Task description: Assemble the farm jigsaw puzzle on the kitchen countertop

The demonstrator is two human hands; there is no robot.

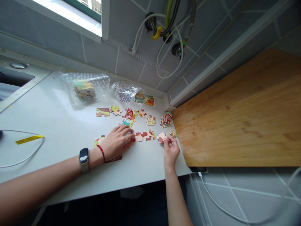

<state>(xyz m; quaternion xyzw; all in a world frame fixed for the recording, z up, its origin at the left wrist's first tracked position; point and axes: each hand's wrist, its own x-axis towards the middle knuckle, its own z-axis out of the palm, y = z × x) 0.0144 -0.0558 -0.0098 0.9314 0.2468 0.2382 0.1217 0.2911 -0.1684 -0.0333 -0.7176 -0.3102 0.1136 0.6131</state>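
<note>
My right hand (pixel 171 150) pinches a pink and brown jigsaw puzzle piece (pixel 162 137) just above the white counter. Flat over other puzzle pieces lies my left hand (pixel 119 139), fingers stretched out, its palm hiding what is beneath. Between the two hands runs a joined strip of brown-spotted pieces (pixel 144 135). Beyond the left fingers is a joined part with a red-capped figure (pixel 128 116). Loose pieces lie around it, among them a brown and green one (pixel 102 112) and a pale checked one (pixel 150 120). A small pile of pieces (pixel 166 119) sits at the right.
Clear plastic bags, one with stacked pieces (pixel 83 89), stand along the wall beside a small picture card (pixel 148 99). A wooden board (pixel 240 125) borders the counter on the right. The sink edge (pixel 39 75) is far left, with a white cable (pixel 23 162) nearer.
</note>
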